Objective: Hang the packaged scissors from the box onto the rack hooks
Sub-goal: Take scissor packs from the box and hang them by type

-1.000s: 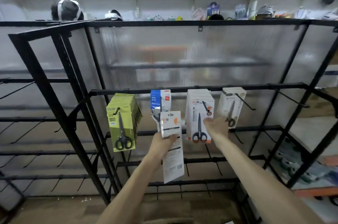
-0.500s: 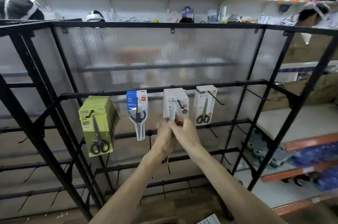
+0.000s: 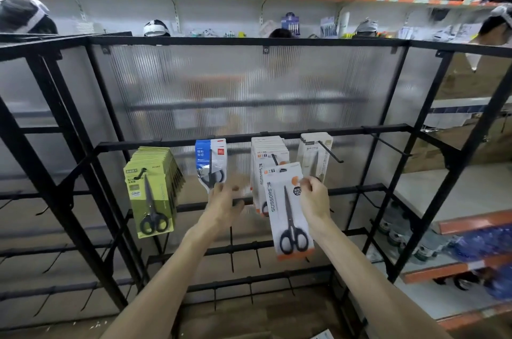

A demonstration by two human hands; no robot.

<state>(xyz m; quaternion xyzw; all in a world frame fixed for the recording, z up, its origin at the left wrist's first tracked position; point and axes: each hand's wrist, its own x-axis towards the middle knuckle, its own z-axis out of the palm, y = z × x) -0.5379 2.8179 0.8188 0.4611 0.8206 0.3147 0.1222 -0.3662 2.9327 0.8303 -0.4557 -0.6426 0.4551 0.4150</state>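
Observation:
My right hand (image 3: 314, 200) pinches the upper right edge of a white and orange scissors pack (image 3: 288, 211), face toward me, just in front of a stack of the same packs (image 3: 267, 153) on a hook of the black rack (image 3: 249, 139). My left hand (image 3: 224, 204) hovers beside it with relaxed fingers and holds nothing. Other hooks on that rail carry a green stack (image 3: 152, 189), a blue and white pack (image 3: 210, 161) and a beige pack (image 3: 313, 155). No box is in view.
Several bare hooks (image 3: 393, 147) stick out of the rack's rails to the right and below. A ribbed translucent panel (image 3: 249, 89) backs the rack. Orange-edged shelves (image 3: 471, 264) with goods stand at the right. Heads of other people (image 3: 23, 15) show behind the rack.
The pack passed from my left hand to my right hand and now faces me. My left hand let go and moved left. The view shifted right.

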